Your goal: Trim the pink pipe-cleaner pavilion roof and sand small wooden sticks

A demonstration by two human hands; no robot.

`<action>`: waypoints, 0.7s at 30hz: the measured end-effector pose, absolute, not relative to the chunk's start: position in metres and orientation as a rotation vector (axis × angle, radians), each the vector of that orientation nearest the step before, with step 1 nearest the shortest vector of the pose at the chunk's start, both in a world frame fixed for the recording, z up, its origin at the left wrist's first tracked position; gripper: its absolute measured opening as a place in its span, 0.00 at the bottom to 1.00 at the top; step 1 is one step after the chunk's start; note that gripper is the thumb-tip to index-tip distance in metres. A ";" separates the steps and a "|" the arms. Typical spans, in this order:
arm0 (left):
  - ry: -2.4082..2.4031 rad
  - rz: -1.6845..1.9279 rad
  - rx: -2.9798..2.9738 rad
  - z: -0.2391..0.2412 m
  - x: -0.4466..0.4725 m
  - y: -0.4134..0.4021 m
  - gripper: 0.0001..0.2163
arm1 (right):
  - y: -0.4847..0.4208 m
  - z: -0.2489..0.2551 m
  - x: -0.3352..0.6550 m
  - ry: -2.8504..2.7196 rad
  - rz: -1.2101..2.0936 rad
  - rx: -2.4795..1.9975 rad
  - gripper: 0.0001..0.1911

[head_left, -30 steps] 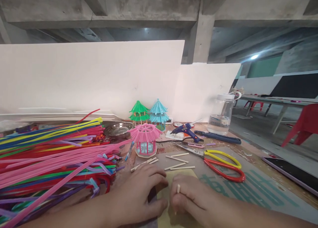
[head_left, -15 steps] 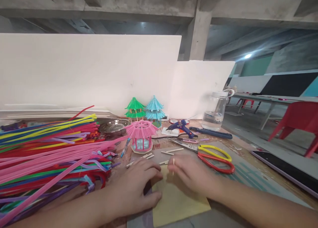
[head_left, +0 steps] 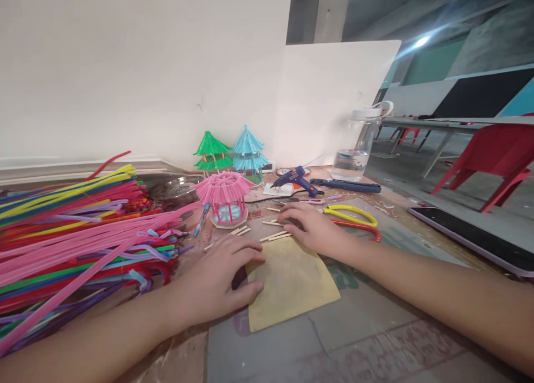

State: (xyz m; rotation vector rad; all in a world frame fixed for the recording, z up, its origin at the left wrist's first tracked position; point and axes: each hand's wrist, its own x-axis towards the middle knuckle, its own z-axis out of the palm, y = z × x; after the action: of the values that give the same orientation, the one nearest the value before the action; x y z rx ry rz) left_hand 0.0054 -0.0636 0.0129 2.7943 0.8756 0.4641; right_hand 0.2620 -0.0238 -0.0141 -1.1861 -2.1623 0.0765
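Grey mat (head_left: 287,352): pale sticks (head_left: 275,237) beside right grip (head_left: 311,225), cannot tell if pinched; left grip (head_left: 221,272) spread.

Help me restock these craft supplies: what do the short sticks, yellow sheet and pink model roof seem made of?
Short sticks: probably wood, bare and matte, judging by their pale, unpainted colour.
Yellow sheet: thin, matte and paper-like; possibly sandpaper, though no grit is discernible.
Pink model roof: probably pipe cleaners, soft and matte; its strips resemble the pink bundle.
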 end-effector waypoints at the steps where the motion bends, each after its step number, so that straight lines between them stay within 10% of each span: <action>1: 0.877 0.459 2.795 0.013 0.006 -0.064 0.13 | -0.024 -0.014 0.262 -2.182 0.070 -1.189 0.09; 21: 0.885 0.457 2.792 0.017 0.005 -0.064 0.13 | -0.040 0.001 0.251 -2.268 -0.012 -1.354 0.12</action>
State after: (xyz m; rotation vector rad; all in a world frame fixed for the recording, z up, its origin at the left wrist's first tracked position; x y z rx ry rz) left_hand 0.0053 -0.0643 0.0166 2.7918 0.8847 0.4568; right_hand 0.2514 -0.0403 0.0008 -1.3545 -2.2681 -0.0116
